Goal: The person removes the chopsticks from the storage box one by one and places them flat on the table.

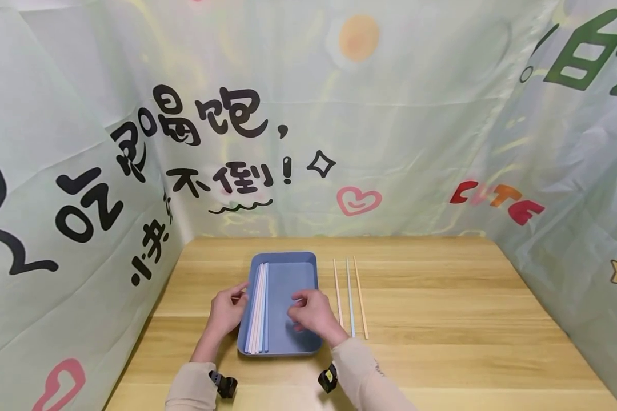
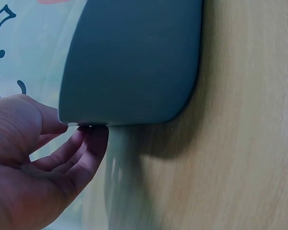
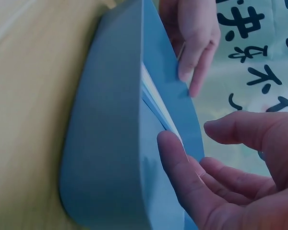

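Observation:
A blue rectangular tray (image 1: pixel 283 308) lies on the table. Along its left side rests a bundle of several chopsticks (image 1: pixel 257 308) in white, pink and blue. My left hand (image 1: pixel 227 308) grips the tray's left rim; in the left wrist view its fingers (image 2: pixel 89 153) lie against the outer wall, thumb at the edge. Over the right half of the tray hovers my right hand (image 1: pixel 313 311), holding nothing, with thumb and forefinger apart in the right wrist view. Right of the tray lie three chopsticks: a pink one (image 1: pixel 337 291), a blue one (image 1: pixel 349 291) and a yellow one (image 1: pixel 360 291).
The wooden table (image 1: pixel 457 319) extends to the right of the loose chopsticks. A printed cloth (image 1: pixel 416 125) hangs along the back and both sides of the table. Small black cameras sit at both wrists.

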### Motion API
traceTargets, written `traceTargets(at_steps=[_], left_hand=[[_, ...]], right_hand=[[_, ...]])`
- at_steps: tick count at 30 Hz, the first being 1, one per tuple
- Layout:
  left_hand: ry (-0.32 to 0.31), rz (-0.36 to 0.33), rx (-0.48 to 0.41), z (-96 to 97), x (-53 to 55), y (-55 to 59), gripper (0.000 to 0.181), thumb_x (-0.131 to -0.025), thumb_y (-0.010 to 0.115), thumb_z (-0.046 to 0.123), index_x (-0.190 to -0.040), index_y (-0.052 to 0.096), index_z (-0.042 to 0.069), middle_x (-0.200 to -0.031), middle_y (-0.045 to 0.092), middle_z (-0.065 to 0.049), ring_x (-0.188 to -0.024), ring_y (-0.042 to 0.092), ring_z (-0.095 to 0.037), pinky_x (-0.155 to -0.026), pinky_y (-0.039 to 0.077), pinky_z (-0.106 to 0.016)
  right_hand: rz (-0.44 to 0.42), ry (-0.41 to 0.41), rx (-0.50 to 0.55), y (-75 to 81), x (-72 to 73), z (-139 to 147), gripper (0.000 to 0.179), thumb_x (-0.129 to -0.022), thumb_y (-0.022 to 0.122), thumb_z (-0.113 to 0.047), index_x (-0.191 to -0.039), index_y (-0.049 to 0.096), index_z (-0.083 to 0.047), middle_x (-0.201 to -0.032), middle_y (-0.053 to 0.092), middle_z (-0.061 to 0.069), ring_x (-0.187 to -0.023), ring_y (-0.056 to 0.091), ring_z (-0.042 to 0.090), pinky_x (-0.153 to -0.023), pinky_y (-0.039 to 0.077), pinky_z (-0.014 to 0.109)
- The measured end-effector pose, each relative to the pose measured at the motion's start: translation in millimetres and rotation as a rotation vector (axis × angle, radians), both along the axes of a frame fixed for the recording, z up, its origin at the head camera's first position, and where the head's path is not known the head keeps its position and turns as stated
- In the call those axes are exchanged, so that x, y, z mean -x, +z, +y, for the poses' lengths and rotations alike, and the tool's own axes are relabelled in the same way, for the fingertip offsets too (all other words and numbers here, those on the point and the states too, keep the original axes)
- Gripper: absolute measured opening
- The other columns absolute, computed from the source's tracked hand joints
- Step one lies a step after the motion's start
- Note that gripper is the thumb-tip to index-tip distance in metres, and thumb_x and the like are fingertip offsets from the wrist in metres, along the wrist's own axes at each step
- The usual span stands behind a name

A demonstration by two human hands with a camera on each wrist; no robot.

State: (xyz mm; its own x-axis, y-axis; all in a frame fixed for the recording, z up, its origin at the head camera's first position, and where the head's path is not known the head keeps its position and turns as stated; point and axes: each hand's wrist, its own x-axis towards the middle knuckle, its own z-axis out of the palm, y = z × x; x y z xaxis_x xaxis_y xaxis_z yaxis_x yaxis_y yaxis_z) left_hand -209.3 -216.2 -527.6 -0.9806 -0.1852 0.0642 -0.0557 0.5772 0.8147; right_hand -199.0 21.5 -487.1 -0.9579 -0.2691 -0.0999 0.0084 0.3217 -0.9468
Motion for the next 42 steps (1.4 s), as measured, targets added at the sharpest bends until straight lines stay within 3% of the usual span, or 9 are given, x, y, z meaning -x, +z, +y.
traceTargets(at_steps=[8,21,30,37,42], left_hand=[[0.000,-0.002,0.007,-0.8,0.4,0.8,0.039,-0.100,0.063,0.002,-0.138,0.069,0.004,-0.108,0.073,-0.019,-0.093,0.066,-0.024,-0.072,0.052,-0.024],[-0.001,-0.004,-0.011,-1.8,1.7,-1.6,0.039,-0.100,0.063,0.002,-0.138,0.069,0.004,-0.108,0.073,-0.018,-0.092,0.066,-0.023,-0.073,0.052,-0.025],[-0.002,-0.002,-0.015,-1.5,2.7,-2.2,0.039,-0.100,0.063,0.002,-0.138,0.069,0.004,-0.108,0.073,-0.018,-0.093,0.066,-0.023,-0.075,0.052,-0.026],[-0.004,0.006,-0.011,-0.9,2.1,-2.6,0.038,-0.100,0.064,0.003,-0.138,0.070,0.005,-0.107,0.074,-0.018,-0.092,0.067,-0.024,-0.075,0.052,-0.027],[-0.001,0.007,-0.018,-1.2,2.8,-3.1,0.038,-0.100,0.064,0.002,-0.137,0.070,0.005,-0.107,0.074,-0.018,-0.091,0.067,-0.023,-0.074,0.052,-0.026]], right_hand=[[0.004,0.033,-0.032,-4.3,-4.3,-15.5,0.044,-0.086,0.071,0.000,-0.127,0.065,0.014,-0.087,0.071,0.011,-0.060,0.073,0.030,-0.058,0.062,0.037],[0.032,0.054,-0.067,-10.2,-9.2,-36.4,0.040,-0.084,0.073,0.002,-0.121,0.067,0.015,-0.082,0.070,0.010,-0.058,0.072,0.035,-0.052,0.059,0.034],[0.004,0.045,-0.068,-14.8,-10.5,-46.8,0.039,-0.085,0.075,0.000,-0.121,0.068,0.013,-0.082,0.069,0.007,-0.053,0.068,0.021,-0.050,0.057,0.031],[0.016,0.030,-0.079,-20.2,-11.4,-50.6,0.035,-0.084,0.075,0.002,-0.117,0.069,0.013,-0.079,0.070,0.007,-0.055,0.071,0.031,-0.051,0.058,0.030],[-0.014,0.006,-0.060,-25.3,-10.1,-53.1,0.036,-0.083,0.075,0.004,-0.117,0.069,0.014,-0.078,0.069,0.007,-0.054,0.071,0.029,-0.050,0.059,0.033]])
